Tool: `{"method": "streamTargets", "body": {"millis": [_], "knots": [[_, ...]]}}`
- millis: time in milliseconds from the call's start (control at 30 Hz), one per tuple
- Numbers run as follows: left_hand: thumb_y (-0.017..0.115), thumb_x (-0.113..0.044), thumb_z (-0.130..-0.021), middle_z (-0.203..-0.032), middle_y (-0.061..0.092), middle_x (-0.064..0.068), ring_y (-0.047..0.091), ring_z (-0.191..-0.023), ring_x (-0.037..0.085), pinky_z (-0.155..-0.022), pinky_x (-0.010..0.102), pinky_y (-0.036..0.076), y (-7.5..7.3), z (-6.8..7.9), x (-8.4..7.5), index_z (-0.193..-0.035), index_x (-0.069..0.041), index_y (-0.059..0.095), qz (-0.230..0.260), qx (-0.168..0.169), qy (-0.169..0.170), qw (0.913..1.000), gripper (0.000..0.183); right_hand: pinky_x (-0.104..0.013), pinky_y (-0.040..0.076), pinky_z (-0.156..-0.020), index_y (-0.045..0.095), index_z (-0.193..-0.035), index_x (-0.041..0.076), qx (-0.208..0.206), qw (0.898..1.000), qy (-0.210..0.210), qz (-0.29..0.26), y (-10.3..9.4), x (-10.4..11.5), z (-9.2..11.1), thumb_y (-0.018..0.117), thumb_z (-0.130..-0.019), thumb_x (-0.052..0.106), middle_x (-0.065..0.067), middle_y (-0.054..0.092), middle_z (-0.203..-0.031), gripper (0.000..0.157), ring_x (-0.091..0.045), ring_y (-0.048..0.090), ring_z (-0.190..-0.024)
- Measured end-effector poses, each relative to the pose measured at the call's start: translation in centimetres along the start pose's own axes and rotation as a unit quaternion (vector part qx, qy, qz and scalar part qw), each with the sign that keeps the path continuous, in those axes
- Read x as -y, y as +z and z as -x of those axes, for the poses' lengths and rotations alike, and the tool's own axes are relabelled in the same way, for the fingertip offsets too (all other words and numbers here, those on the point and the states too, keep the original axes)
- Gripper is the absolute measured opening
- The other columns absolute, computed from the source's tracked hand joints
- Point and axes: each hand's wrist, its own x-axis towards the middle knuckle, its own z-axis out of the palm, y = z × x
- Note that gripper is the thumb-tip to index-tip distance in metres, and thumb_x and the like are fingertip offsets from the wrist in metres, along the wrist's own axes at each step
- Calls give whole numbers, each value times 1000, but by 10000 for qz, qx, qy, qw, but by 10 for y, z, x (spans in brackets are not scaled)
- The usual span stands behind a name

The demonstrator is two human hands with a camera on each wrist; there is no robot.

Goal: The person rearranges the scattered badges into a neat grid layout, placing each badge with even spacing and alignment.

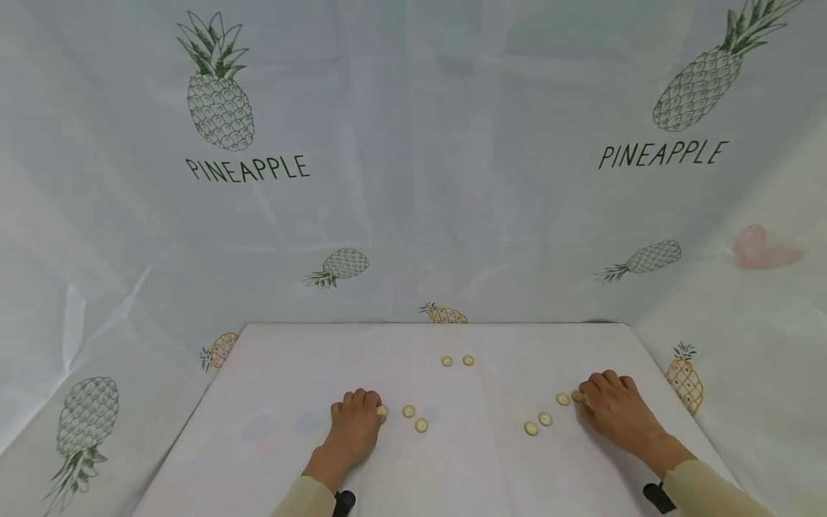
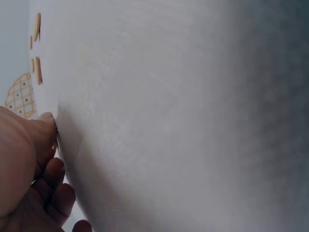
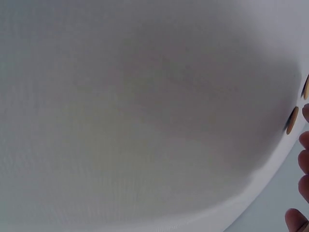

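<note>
In the head view my left hand (image 1: 355,425) rests low over the white tabletop and pinches a small round pale-yellow disc (image 1: 382,410) between thumb and forefinger. The left wrist view shows the thumb (image 2: 41,133) down at the surface, the other fingers curled, and the held disc largely hidden. Two similar discs (image 1: 409,411) (image 1: 421,425) lie just right of that hand. My right hand (image 1: 617,411) has its thumb and forefinger around another disc (image 1: 578,396), which touches the table. Beside it lies a disc (image 1: 563,399); the right wrist view catches only fingertips (image 3: 304,162).
Two discs (image 1: 447,361) (image 1: 468,360) lie side by side toward the back of the white table (image 1: 478,474). Another pair (image 1: 531,428) (image 1: 545,418) sits left of my right hand. A pineapple-print cloth (image 1: 413,179) hangs behind and around the table.
</note>
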Motion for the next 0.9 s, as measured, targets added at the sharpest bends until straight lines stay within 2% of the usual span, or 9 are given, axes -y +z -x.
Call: {"method": "streamTargets", "body": {"millis": [233,467,567,767,900], "knots": [[76,-24,-98,-94,54,4,49,-92,24,-86,56,44,4,-2,2,-108,-8,62,-27,-138,76,9999,24,-50,45,-80,68,-100,9,179,9998,9,22,4,-3,-2,90,-77,18,-4,63,-98,33,-27,55,-94],[77,-22,-96,-93,54,4,49,-92,25,-86,56,43,5,-1,1,-106,-9,62,6,-237,75,9997,23,-46,42,-76,68,-99,10,96,9999,84,-57,8,0,-3,88,-80,14,-4,63,-96,28,-27,55,-92],[78,-22,-96,-92,53,3,49,-92,25,-85,55,43,5,1,1,-106,-9,62,10,-299,143,9994,23,-48,43,-76,67,-101,8,125,9998,145,-97,8,1,-3,85,-80,11,-7,64,-99,28,-29,55,-94],[78,-22,-96,-92,54,3,50,-92,24,-85,55,43,1,2,0,-105,-10,62,3,-268,163,9995,22,-54,45,-77,68,-99,9,158,9992,345,-146,5,1,-2,84,-81,15,-7,64,-99,25,-32,57,-96],[78,-23,-96,-93,54,2,50,-92,24,-85,55,44,1,2,-1,-106,-10,62,-34,-258,125,9996,22,-52,44,-77,69,-98,10,196,9990,354,-185,5,0,-1,83,-84,18,-6,64,-97,22,-30,56,-95]]}}
